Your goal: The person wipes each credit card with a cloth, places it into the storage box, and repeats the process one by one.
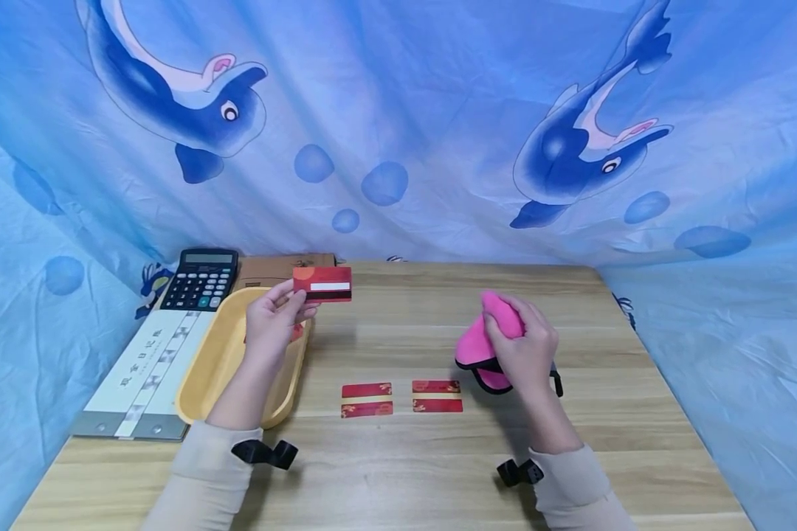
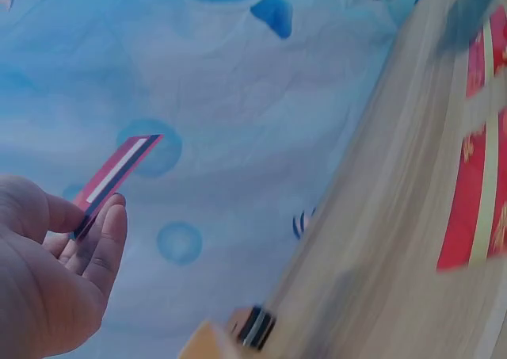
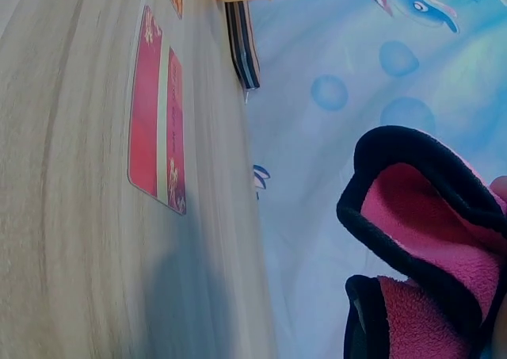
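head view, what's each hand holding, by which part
Left hand: red card, by its lower left corner. Right hand: pink cloth, by its right side.

**Pale sleeves and small black wrist cameras on a person's two arms**

A person's forearms are dressed in matching pale beige, plain long sleeves of soft-looking cloth: the left sleeve and the right sleeve. Each ends on the forearm in a wide cuff with a faint fold line and light creases. On the inner side of the left cuff sits a small black camera mount with a blocky end; a similar black, blocky camera mount sits on the right. Beyond the cuffs, the left hand and right hand are bare.
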{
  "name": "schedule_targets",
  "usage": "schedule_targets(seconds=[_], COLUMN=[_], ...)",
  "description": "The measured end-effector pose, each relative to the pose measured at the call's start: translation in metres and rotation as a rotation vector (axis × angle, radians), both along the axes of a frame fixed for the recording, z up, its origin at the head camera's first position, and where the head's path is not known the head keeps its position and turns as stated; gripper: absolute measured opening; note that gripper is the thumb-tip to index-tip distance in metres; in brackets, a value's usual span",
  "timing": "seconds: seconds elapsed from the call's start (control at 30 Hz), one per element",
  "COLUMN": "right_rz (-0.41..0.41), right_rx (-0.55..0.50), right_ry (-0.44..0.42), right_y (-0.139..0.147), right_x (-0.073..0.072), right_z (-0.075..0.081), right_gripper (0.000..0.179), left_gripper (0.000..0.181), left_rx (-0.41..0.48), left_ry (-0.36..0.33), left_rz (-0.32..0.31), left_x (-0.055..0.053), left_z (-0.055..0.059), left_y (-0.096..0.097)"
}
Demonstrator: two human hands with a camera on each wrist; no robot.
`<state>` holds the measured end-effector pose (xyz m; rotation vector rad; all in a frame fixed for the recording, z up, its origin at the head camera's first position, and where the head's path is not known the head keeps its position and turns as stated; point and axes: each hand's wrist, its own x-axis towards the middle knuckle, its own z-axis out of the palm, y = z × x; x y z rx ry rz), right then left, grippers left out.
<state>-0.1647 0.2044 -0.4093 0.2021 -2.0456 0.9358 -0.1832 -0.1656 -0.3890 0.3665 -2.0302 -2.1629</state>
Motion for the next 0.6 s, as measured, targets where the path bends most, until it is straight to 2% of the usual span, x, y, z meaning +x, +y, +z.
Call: schedule_targets(seconds=[0.17,0.4,0.5,0.6], right_rz=[-0.014,-0.026,-0.025,-0.018], right_rx=[-0.004,-0.001,0.002,-0.003], right_ry=[-0.004,-0.009,-0.013,-0.006], right_y=[0.002,0.003,0.003,0.002], right_x=[0.002,0.003,0.002,0.002], right_z=[-0.001,-0.001,-0.001,-0.001], right_gripper=[0.033,0.033,0.033,0.033], left_gripper=[0.045,0.043,0.042,0.044], left_rx=[0.035,0.011,-0.024,-0.082], left_ry=[-0.021,-0.045,-0.088,-0.166], left_rz=[0.046,0.105,0.131,0.124], left_x=[0.000,-0.003,-0.003,-0.003], left_z=[-0.005,-0.018,-0.026,-0.033], left_y=[-0.022,-0.051,-0.059,-0.065])
